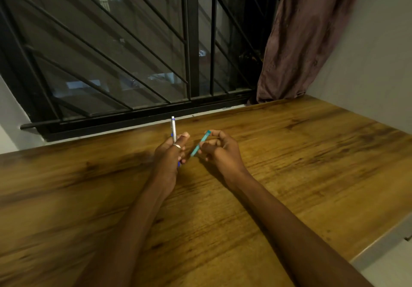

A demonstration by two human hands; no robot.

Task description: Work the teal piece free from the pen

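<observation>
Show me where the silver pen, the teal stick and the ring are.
silver pen point(173, 129), head view, middle of its barrel
teal stick point(200, 143), head view, middle of its length
ring point(177, 146), head view, band on left-hand finger

Held upright in the left hand point(170, 153), a pen point(173, 128) shows a smooth silvery barrel with a metallic sheen and blue plastic-looking trim; a shiny metal ring point(177, 146) circles one finger. The right hand point(219, 147) pinches a slim teal stick point(200, 143), smooth and matt like plastic. Beneath both hands lies a wood-grain tabletop point(289, 153) with a soft satin finish. Beyond them stand black painted metal bars point(192, 41) and a matt, creased mauve cloth curtain point(301, 41).
</observation>
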